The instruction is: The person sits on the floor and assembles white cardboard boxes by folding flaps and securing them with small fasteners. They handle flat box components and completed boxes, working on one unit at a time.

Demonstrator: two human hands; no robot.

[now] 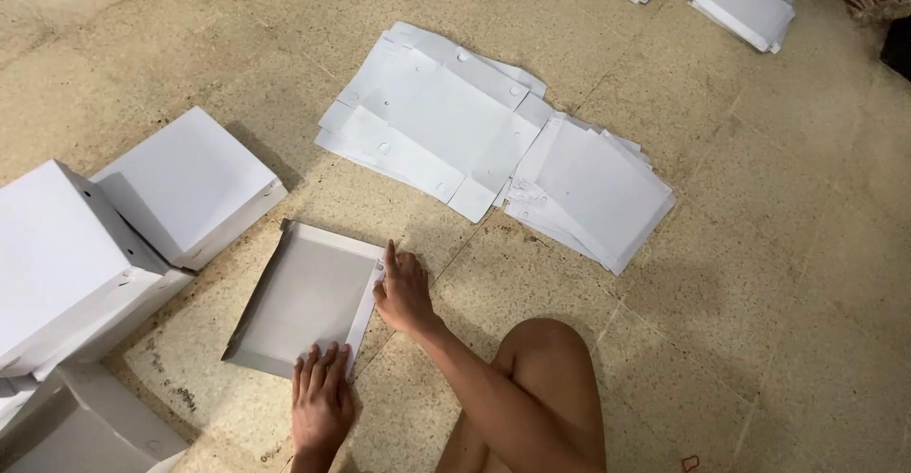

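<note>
From my feed I look straight down at a speckled beige tiled floor (778, 274), where an open white cardboard tray (306, 297) lies just ahead of the person's bent knee (546, 359). The left hand (321, 399) rests flat on the tray's near corner, fingers spread and pointing away from the body, pressing down rather than gripping. The right hand (403, 291) reaches in from a forearm angled across the knee; its palm sits on the floor side while the extended fingers lie against the tray's right wall, open and not closed around anything. To the left of the tray sit assembled white boxes (185, 184), one tilted against another larger one (62, 259), with more white box parts at the bottom left corner (81, 426). Beyond the tray, near the middle of the view, a stack of flat unfolded white box blanks (436, 127) with tabs and small punched holes overlaps a second fanned pile of white sheets (588, 193). Farther off, at the top right, lie two more small white stacks (740, 3).
</note>
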